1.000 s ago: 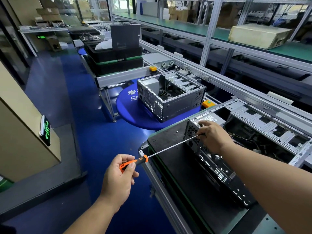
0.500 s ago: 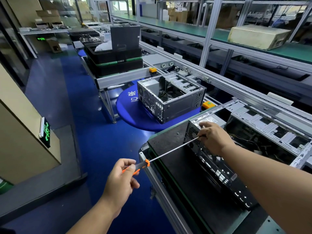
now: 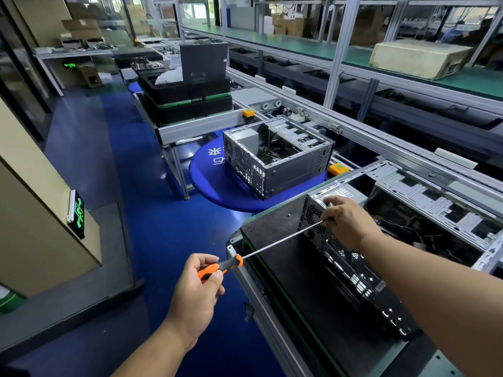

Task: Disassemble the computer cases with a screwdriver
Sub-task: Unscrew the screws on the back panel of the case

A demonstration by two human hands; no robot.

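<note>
Hands (image 3: 200,278) on screwdriver (image 3: 272,247), case (image 3: 353,268)

Screwdriver (image 3: 272,244) tip – open case (image 3: 353,257) rear.

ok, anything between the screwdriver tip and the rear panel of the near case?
Nothing visible. The long steel shaft of the orange-handled screwdriver runs unobstructed to the open metal computer case; the right hand hides the tip itself.
</note>
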